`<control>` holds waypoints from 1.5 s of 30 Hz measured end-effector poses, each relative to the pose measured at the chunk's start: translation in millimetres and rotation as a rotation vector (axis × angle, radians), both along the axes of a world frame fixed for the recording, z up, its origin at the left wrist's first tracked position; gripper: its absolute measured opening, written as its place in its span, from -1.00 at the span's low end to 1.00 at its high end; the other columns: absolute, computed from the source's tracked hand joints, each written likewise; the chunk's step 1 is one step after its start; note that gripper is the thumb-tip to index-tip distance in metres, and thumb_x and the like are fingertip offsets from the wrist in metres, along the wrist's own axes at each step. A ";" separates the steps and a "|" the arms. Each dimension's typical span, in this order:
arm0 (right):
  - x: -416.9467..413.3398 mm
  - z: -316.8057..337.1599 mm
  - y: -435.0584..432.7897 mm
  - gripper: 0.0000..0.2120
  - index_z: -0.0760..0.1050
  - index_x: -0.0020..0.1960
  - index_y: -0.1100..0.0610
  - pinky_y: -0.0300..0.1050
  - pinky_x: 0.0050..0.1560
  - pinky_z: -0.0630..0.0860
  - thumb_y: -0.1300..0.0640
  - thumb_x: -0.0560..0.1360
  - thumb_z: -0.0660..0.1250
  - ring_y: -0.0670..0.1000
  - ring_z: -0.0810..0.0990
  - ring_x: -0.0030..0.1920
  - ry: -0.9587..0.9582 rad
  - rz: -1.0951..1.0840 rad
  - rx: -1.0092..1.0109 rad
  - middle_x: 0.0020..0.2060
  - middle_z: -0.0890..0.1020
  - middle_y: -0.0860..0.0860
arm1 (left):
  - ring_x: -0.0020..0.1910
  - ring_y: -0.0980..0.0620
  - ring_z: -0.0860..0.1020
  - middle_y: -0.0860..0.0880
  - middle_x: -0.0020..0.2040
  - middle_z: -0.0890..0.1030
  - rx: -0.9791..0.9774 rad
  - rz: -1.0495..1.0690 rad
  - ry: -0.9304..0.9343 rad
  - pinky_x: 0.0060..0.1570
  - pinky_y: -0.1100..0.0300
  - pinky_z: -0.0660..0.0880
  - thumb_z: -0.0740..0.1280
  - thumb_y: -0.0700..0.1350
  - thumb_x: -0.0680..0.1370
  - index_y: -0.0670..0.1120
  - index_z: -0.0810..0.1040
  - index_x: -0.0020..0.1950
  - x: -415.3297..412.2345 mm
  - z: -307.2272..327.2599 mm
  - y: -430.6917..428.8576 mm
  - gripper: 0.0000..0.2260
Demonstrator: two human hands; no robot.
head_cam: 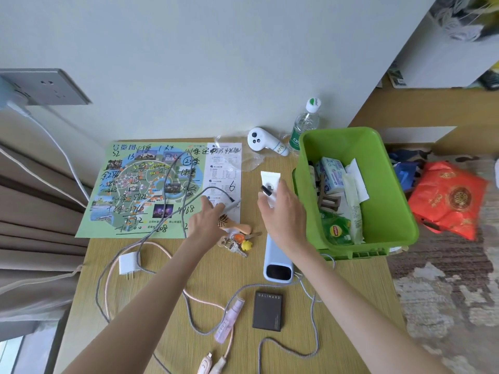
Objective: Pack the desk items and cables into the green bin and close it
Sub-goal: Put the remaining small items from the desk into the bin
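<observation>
The green bin (pixel 388 201) stands open at the desk's right side, with tissue packs, a hair claw and tea packets inside. My right hand (pixel 283 211) grips a white tube (pixel 270 182) just left of the bin's rim. My left hand (pixel 206 220) reaches onto the map's right edge, fingers on a grey pen (pixel 232 205); whether it grips the pen is unclear. A small wooden brush (pixel 237 225) and a key bunch (pixel 239 244) lie beside it. Grey cable (pixel 172 182) and pink cable (pixel 162 252) loop across the desk near a white charger (pixel 128 264).
A white and blue device (pixel 278 265), a dark Galimard box (pixel 267 310) and a pink spray bottle (pixel 229 318) lie in front. A white controller (pixel 263 141) and water bottle (pixel 303 125) stand at the back. A red bag (pixel 451 201) sits right of the bin.
</observation>
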State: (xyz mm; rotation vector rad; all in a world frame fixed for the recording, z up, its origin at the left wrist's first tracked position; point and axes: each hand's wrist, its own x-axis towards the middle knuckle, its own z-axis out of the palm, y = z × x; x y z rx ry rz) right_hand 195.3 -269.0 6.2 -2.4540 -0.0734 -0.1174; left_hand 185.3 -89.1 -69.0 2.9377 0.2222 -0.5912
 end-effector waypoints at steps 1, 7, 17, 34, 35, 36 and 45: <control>0.0 10.0 -4.8 -0.74 0.24 -0.16 0.12 -0.24 -0.46 0.10 0.05 0.57 0.28 -0.18 0.24 -0.44 -0.018 -0.009 0.016 -0.44 0.24 -0.13 | -0.36 0.02 0.44 -0.10 0.21 0.29 0.005 -0.007 -0.006 -0.38 0.19 0.38 0.51 0.06 0.41 -0.01 0.40 0.27 -0.5 -0.9 -1.1 -0.48; 23.0 50.6 -51.3 -0.77 0.36 -0.10 0.16 -0.08 -0.33 0.23 0.01 0.56 0.28 0.00 0.44 -0.37 -0.081 -0.161 0.120 -0.37 0.46 -0.04 | -0.44 0.06 0.38 -0.07 0.19 0.31 0.050 -0.082 -0.050 -0.43 0.20 0.41 0.43 0.04 0.50 -0.05 0.44 0.20 3.1 -2.1 -5.3 -0.65; 94.0 15.1 -110.1 -0.64 0.39 0.04 0.25 -0.05 -0.24 0.29 -0.08 0.61 0.17 0.15 0.48 -0.14 0.323 -0.132 -0.125 -0.14 0.51 0.10 | -0.35 0.07 0.43 0.08 -0.11 0.41 0.099 -0.280 -0.065 -0.42 0.26 0.33 0.28 -0.07 0.60 -0.04 0.48 0.16 5.2 3.8 -17.2 -0.85; 16.6 24.2 -182.5 -0.84 0.61 0.07 0.06 -0.12 0.05 0.57 0.20 0.51 0.41 -0.13 0.61 -0.06 0.540 0.328 -0.102 -0.08 0.66 -0.06 | -0.38 -0.09 0.50 -0.02 -0.39 0.53 -0.462 0.045 -0.392 -0.40 0.10 0.39 0.34 0.04 0.51 -0.07 0.48 -0.18 19.1 108.1 -71.2 -0.80; 15.6 27.3 -185.8 -0.84 0.61 0.08 0.06 -0.15 0.04 0.57 0.20 0.51 0.39 -0.14 0.61 -0.06 0.460 0.302 -0.090 -0.06 0.66 -0.06 | -0.35 -0.12 0.52 -0.05 -0.37 0.55 -0.495 0.032 -0.406 -0.36 0.06 0.43 0.34 0.04 0.52 -0.07 0.49 -0.16 22.3 120.7 -81.0 -0.80; 15.6 31.0 -189.1 -0.85 0.60 0.07 0.07 -0.17 0.00 0.56 0.21 0.52 0.38 -0.13 0.60 -0.07 0.337 0.260 -0.078 -0.05 0.65 -0.07 | -0.33 -0.13 0.53 -0.06 -0.37 0.56 -0.524 0.014 -0.420 -0.32 0.05 0.46 0.34 0.05 0.52 -0.07 0.50 -0.16 25.9 132.6 -91.5 -0.80; 5.9 24.6 -241.5 -0.76 0.48 0.19 0.20 0.09 -0.01 0.54 0.27 0.53 0.34 0.08 0.59 -0.02 -0.138 -0.278 0.030 0.06 0.57 0.08 | -0.39 0.02 0.46 0.04 -0.40 0.50 -0.548 -0.323 -0.450 -0.45 0.18 0.29 0.33 0.11 0.50 -0.01 0.48 -0.20 52.1 164.0 -204.1 -0.78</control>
